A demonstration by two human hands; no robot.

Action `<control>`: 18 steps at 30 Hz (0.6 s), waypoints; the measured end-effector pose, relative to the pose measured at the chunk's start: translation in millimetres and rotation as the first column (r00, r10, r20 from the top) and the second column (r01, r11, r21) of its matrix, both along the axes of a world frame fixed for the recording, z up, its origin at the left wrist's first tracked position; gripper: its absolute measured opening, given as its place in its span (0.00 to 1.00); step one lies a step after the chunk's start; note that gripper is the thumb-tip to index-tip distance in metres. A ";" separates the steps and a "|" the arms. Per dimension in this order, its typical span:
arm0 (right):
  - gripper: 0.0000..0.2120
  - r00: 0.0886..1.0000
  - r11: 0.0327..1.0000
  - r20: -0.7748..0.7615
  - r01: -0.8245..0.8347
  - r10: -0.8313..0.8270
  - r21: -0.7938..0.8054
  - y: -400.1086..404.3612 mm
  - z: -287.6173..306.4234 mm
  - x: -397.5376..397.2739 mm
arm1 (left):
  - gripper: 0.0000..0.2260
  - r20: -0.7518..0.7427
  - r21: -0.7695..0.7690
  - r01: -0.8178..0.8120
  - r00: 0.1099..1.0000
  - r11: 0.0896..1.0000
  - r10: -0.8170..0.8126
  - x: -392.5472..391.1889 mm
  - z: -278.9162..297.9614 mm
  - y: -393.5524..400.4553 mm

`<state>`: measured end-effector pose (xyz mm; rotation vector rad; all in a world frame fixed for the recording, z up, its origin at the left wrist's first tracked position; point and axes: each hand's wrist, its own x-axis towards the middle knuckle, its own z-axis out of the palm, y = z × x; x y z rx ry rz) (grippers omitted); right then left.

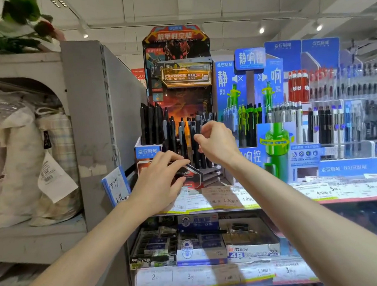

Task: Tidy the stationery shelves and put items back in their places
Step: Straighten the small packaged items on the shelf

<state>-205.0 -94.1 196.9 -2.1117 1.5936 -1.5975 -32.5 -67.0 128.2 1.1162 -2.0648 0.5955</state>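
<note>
A black and orange pen display stand [178, 79] sits on the upper shelf, with several dark pens [175, 132] upright in its tiers. My right hand [217, 142] is raised in front of the pens, its thumb and forefinger pinching the top of one dark pen [196, 128]. Lower and to the left, my left hand [161, 179] reaches to the stand's front base [192, 176] with its fingers extended, touching it. My left hand hides part of the stand's lower left.
Blue pen displays [259, 104] and racks of pens [339, 111] fill the shelf to the right. Price labels [222, 200] line the shelf edge. Below lie boxes of erasers and leads [201, 244]. A grey shelving unit [90, 128] with bagged goods [25, 166] stands on the left.
</note>
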 end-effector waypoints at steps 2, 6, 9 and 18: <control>0.09 1.000 1.000 -0.005 0.013 -0.012 0.027 -2.6 -0.2 2.2 | 0.20 -0.018 0.000 0.020 1.000 1.000 -0.020 0.3 -1.7 -0.8; 0.09 0.998 0.998 -0.035 0.057 -0.056 0.021 -0.8 2.9 2.8 | 0.20 -0.037 -0.001 0.034 0.999 0.999 -0.034 1.3 -4.1 -2.6; 0.11 0.995 0.997 -0.063 0.078 -0.076 0.022 4.8 4.3 1.7 | 0.20 -0.043 0.002 0.038 0.998 0.999 -0.038 2.1 -4.5 -4.2; 0.07 0.991 0.989 -0.095 0.107 -0.098 0.098 2.0 -8.1 7.1 | 0.20 -0.056 0.005 0.046 0.997 0.999 -0.046 2.9 -5.3 -4.5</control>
